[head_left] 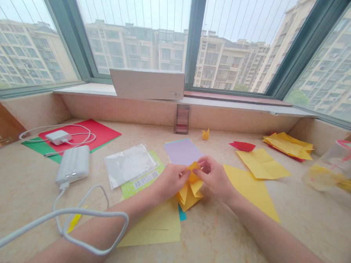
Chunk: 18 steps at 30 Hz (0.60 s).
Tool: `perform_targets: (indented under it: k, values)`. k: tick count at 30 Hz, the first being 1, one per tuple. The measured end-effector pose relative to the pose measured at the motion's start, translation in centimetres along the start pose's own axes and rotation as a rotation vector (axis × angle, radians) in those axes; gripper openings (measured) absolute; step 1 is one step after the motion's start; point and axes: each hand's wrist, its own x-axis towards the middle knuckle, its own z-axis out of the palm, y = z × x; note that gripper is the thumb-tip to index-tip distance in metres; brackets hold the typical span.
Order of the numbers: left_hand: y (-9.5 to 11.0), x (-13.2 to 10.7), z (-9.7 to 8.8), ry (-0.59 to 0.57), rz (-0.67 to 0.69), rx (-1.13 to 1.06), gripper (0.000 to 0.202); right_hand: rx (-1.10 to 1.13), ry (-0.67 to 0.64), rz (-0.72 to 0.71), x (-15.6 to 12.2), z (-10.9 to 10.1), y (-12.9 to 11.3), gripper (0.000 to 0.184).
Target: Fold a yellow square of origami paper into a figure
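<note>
A partly folded piece of orange-yellow paper (190, 191) is held just above the stone sill between both hands. My left hand (169, 182) pinches its upper left edge. My right hand (216, 176) pinches its top from the right, fingers curled. Under the hands lie a pale yellow sheet (155, 224), a sliver of blue paper (182, 215) and a lilac sheet (182, 150). A large yellow sheet (253, 190) lies flat to the right of my right wrist.
A white power bank (73, 164) with its cable (71, 216) lies left, beside a charger (58, 136) on red paper (88, 133). A clear plastic sleeve (129, 164), a small folded orange figure (205, 134), more yellow sheets (288, 145), a clear container (335, 167) and a white box (148, 84) surround the hands.
</note>
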Motion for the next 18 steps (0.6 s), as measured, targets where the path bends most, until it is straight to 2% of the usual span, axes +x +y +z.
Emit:
perform_targets:
  k: [5, 10, 15, 18]
  values:
    - [-0.2, 0.2, -0.1, 0.019, 0.023, 0.088, 0.027, -0.078, 0.008, -0.051, -0.1, 0.0, -0.2, 0.014]
    - [-0.5, 0.2, 0.1, -0.004, 0.048, 0.059, 0.020, -0.123, -0.099, -0.042, -0.3, -0.4, -0.6, 0.030]
    - [-0.3, 0.2, -0.1, -0.052, 0.052, 0.117, 0.020, -0.126, -0.179, -0.061, -0.3, -0.8, -1.4, 0.012]
    - [0.3, 0.3, -0.5, -0.051, 0.058, 0.113, 0.020, -0.141, -0.102, -0.106, -0.2, -1.1, -1.8, 0.012]
